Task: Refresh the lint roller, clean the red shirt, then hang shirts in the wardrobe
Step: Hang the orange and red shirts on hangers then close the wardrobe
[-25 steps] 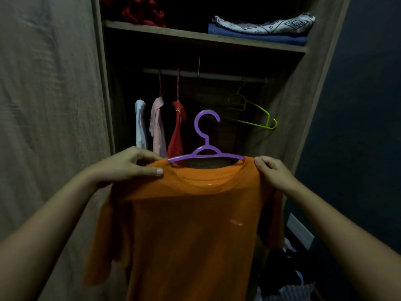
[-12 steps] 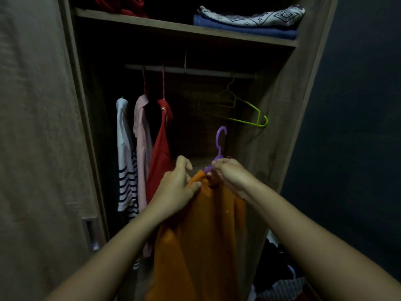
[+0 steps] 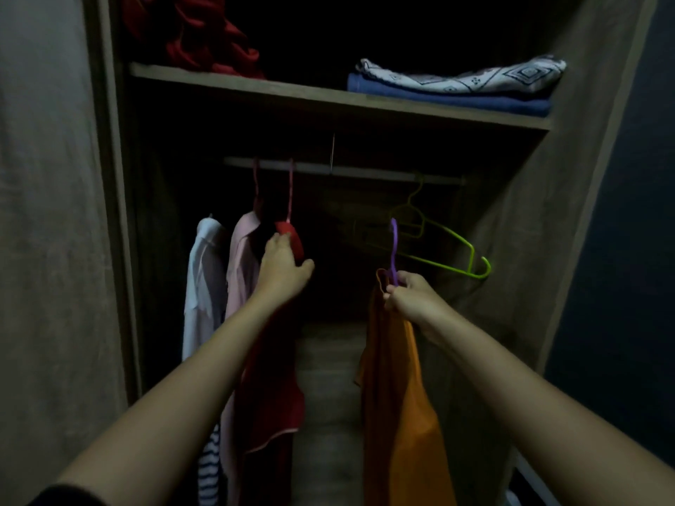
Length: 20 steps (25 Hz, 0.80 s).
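Right hand (image 3: 409, 297): fingers closed on the purple hanger (image 3: 393, 250) neck; orange shirt (image 3: 398, 396) hangs below
Left hand (image 3: 283, 266): fingers loosely curled against the red shirt (image 3: 270, 378), no clear grip
Key relation: rail (image 3: 365, 173) lies above and beyond the hook, horizontal; right hand nearer the free span
Room: wardrobe interior dim, green hanger (image 3: 456, 253) just right of the gap

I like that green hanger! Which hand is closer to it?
Right. The right hand grips the purple hanger just below-left of the green hanger; the left hand is far left, on the red shirt.
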Tool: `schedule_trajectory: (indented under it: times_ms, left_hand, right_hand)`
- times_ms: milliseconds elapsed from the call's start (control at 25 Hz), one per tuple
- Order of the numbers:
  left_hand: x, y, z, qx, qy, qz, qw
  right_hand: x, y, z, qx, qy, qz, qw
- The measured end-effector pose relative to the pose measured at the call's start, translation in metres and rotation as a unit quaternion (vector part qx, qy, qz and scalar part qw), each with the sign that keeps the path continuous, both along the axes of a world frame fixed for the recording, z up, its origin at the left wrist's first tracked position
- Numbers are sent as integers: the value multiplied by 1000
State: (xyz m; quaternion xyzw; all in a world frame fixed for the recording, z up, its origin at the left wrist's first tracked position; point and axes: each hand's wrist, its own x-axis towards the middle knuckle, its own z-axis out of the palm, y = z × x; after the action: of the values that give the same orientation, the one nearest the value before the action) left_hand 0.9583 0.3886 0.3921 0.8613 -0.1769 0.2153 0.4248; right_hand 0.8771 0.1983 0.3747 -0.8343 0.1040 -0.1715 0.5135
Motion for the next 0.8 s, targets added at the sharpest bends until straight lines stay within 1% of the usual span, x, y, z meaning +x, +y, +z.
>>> schedule_trajectory:
  times_ms: [120,200,280,440,520,640,800]
  left_hand:
    - [44,-12,13,-31,93,45,994]
    - [52,-24,14,-22,144,20,989]
    - [54,-41,9,-24,142,-4,990]
    - [57,-57,8,-67,150,-22,986]
    - [51,-58,12,-57,157,-34,985]
    - [41,-55,18,-27,139,-42,989]
    - [34,-48,26,-2,136,-36,990]
  right_hand:
    - [23,-22,17,-21,-18,34,999]
    - [35,-32,29,-36,-25,49,998]
    - [52,-41,43,-52,-31,64,996]
    - [92,-46,76,-110,-26,62,992]
    - [113,-46,93,-149,-30,61,986]
    - [142,-43,112,-223,-37,44,973]
    - [164,-37,117,-310,34,45,949]
